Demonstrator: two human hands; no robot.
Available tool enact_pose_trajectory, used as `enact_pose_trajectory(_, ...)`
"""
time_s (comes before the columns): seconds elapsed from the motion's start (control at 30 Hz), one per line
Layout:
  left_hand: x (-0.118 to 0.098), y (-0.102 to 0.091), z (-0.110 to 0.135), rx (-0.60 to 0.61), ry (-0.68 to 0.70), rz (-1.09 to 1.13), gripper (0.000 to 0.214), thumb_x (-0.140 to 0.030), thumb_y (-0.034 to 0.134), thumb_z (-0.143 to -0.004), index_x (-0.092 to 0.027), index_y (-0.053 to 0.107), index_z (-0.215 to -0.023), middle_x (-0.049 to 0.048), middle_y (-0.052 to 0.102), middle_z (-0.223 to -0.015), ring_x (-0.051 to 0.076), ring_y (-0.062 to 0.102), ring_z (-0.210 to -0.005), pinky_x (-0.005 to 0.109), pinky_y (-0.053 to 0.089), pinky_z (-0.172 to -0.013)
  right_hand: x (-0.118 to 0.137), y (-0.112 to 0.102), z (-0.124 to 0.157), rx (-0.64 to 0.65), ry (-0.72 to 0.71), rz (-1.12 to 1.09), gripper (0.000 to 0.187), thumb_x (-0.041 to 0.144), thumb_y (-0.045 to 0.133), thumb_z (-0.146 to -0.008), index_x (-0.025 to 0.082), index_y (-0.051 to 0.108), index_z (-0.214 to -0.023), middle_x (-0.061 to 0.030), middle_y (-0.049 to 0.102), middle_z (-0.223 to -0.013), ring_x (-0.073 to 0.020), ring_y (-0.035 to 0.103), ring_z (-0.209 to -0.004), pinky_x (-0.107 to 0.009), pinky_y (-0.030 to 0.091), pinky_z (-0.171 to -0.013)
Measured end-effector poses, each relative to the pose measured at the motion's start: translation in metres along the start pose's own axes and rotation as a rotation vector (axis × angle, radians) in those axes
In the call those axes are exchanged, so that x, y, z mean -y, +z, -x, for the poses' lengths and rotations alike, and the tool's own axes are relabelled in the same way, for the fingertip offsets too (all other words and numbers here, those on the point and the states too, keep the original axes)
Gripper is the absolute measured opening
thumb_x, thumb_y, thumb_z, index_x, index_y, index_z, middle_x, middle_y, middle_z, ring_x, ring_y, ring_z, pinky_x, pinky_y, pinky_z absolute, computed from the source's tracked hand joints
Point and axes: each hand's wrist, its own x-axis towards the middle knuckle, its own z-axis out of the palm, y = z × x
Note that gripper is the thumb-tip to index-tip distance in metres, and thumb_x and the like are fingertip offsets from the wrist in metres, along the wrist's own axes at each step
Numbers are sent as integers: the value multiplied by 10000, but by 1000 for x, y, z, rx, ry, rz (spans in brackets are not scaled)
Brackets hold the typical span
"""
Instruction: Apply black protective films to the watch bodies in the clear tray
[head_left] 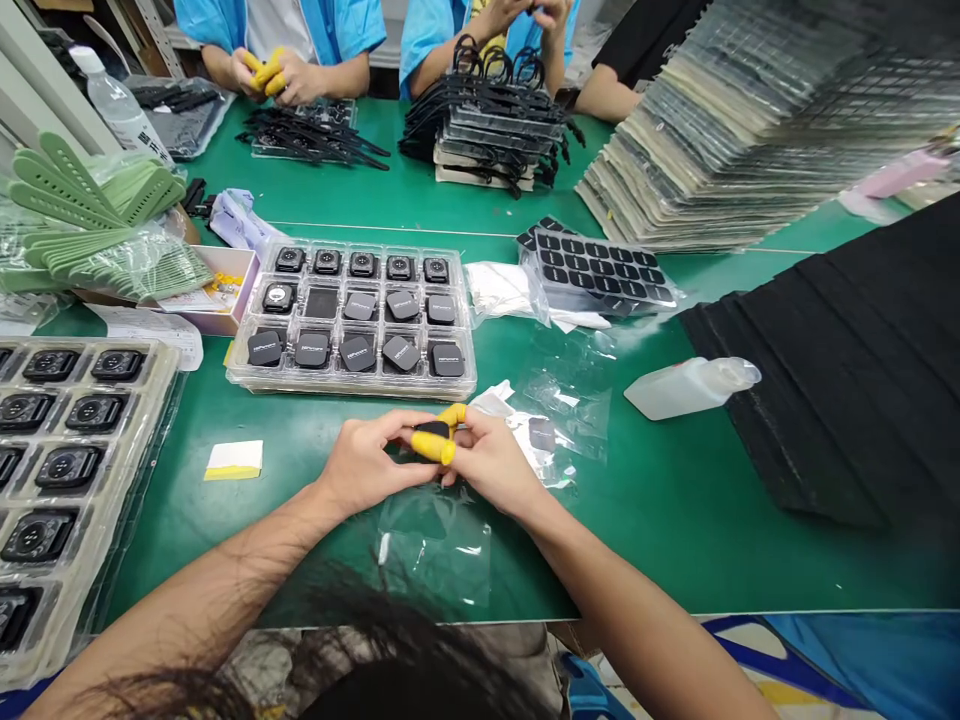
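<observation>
My left hand and my right hand meet over the front of the table, both closed around a small black smartwatch body. Yellow finger cots cover the thumb and a fingertip of my right hand and partly hide the watch. Just beyond my hands stands a clear tray with watch bodies in its back row and dark grey square covers in the front row. To the right of my fingers lie crumpled white wipes and a loose grey square.
At left is another tray of watches, with green straps behind it. A translucent bottle lies on the right near black foam sheets. Tall stacked trays rise at back right. Co-workers' hands work across the table.
</observation>
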Motion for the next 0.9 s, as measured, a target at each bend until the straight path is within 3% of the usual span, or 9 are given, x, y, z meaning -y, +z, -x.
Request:
enact_pose_trajectory(0.13, -2, -1, -1, 30, -21, 46, 454, -268, 912, -729, -182, 810, -1163, 28, 876, -900, 227, 844, -793, 315, 696, -831, 2, -1, -5, -91, 38, -76, 621, 815, 777, -731, 214, 621, -741, 15, 651, -519, -145, 621, -389, -219, 496, -397)
enact_pose_trajectory(0.27, -3, -2, -2, 68, -10, 28, 425, -242, 899, -744, -193, 804, -1155, 8, 875, -907, 214, 841, -806, 304, 685, -839, 0, -5, -5, -25, 6, 6, 514, 642, 908, -662, 204, 665, -779, 15, 688, -582, -132, 635, -431, -205, 516, -433)
enact_pose_trajectory(0.37, -2, -1, 0, 79, -2, 79, 438, -203, 901, -734, -175, 802, -1160, 17, 871, -887, 209, 841, -803, 284, 672, -831, -2, -5, 0, -108, -1, 9, 489, 676, 822, -743, 209, 676, -771, 19, 637, -520, -130, 578, -382, -208, 459, -389)
enact_pose_trajectory(0.47, 1, 2, 0, 113, 6, 107, 505, -176, 909, -733, -179, 787, -1222, 27, 876, -916, 209, 845, -827, 281, 667, -833, 3, -9, 8, -136, -13, 9, 461, 533, 944, -645, 225, 752, -929, 36, 654, -577, -120, 524, -379, -215, 415, -353)
enact_pose_trajectory(0.53, 4, 4, 0, 114, 6, 114, 643, -210, 943, -728, -177, 737, -1337, 41, 878, -914, 224, 849, -824, 302, 672, -846, 16, -12, 4, -234, -94, -1, 463, 459, 978, -596, 227, 771, -940, 15, 695, -664, -110, 510, -405, -222, 403, -350)
enact_pose_trajectory(0.6, 8, 8, -1, 81, -12, 150, 720, -231, 934, -762, -178, 672, -1431, 60, 884, -937, 240, 857, -847, 321, 682, -860, 38, -10, -14, -338, -223, 7, 404, 460, 944, -638, 215, 775, -911, -15, 728, -747, -100, 499, -426, -232, 388, -362)
enact_pose_trajectory(0.7, 14, 12, -2, 38, 34, 144, 560, -176, 759, -903, -164, 656, -1454, 98, 887, -1009, 255, 867, -913, 364, 690, -929, 80, 12, -70, -286, -381, 192, 314, 410, 859, -764, 186, 801, -977, -29, 730, -783, -106, 513, -486, -245, 392, -428)
enact_pose_trajectory(0.83, 19, 14, -2, 62, 102, 122, 546, -93, 660, -895, -180, 682, -1433, 102, 881, -1095, 263, 869, -978, 381, 693, -986, 126, 63, -149, -117, -442, 750, 147, 237, 751, -902, 172, 827, -1010, -64, 766, -873, -164, 633, -677, -309, 517, -657)
enact_pose_trajectory(0.9, 19, 14, -1, 82, 94, 113, 570, -80, 644, -874, -186, 690, -1432, 99, 879, -1113, 273, 869, -991, 393, 693, -1000, 137, 85, -169, -135, -552, 1067, 140, 232, 738, -937, 183, 844, -1015, -105, 778, -983, -233, 693, -864, -360, 538, -785)
